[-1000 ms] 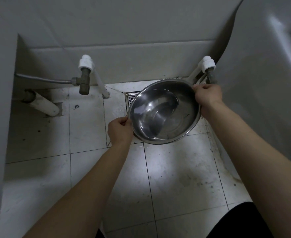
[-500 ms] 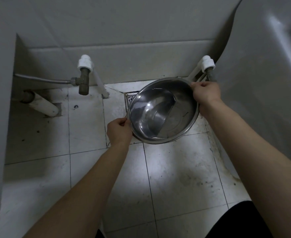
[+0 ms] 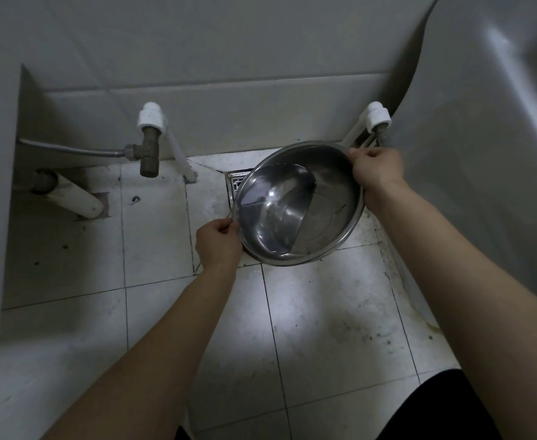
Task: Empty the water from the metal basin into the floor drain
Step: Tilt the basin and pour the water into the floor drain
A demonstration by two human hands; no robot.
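Tiled floor [image 3: 324,312] stained, metal basin [image 3: 330,214] tilted left above floor drain [image 3: 236,182], water [image 3: 270,211] pooled left, left hand [image 3: 218,246] and right hand [image 3: 376,169] fingers clamped on rim.

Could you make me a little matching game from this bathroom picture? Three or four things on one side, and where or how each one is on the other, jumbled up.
Things:
1. metal basin
2. water
3. floor drain
4. brass valve

Place or state:
A. pooled against the basin's lower left side
B. on the pipe by the wall, at the left
C. tilted, held at the rim by the left hand and the right hand
D. set in the floor tiles, mostly hidden behind the basin

Pairs: 1-C, 2-A, 3-D, 4-B
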